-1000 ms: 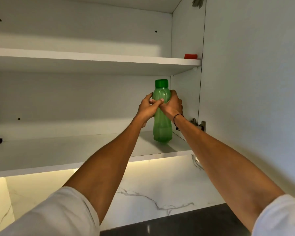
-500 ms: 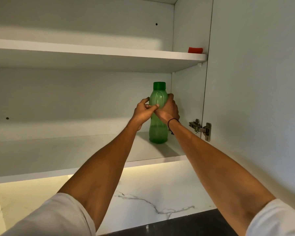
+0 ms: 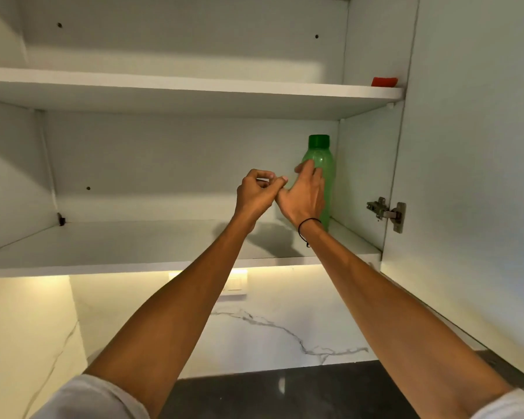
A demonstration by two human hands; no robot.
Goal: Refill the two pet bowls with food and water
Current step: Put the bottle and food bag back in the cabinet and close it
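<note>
On lower shelf (image 3: 133, 246): right hand (image 3: 303, 198) fingers straight against bottle (image 3: 322, 176); left hand (image 3: 256, 193) curled, empty.

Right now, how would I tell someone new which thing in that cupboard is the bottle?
Look into the open wall cupboard and take its lower shelf. At the far right, upright in the corner, stands the green bottle with a green cap; the right hand lies against it. It is the only thing there; the small red thing sits one shelf up.

Green capped bottle (image 3: 322, 167) stands upright at the lower shelf's (image 3: 133, 243) right end.
</note>
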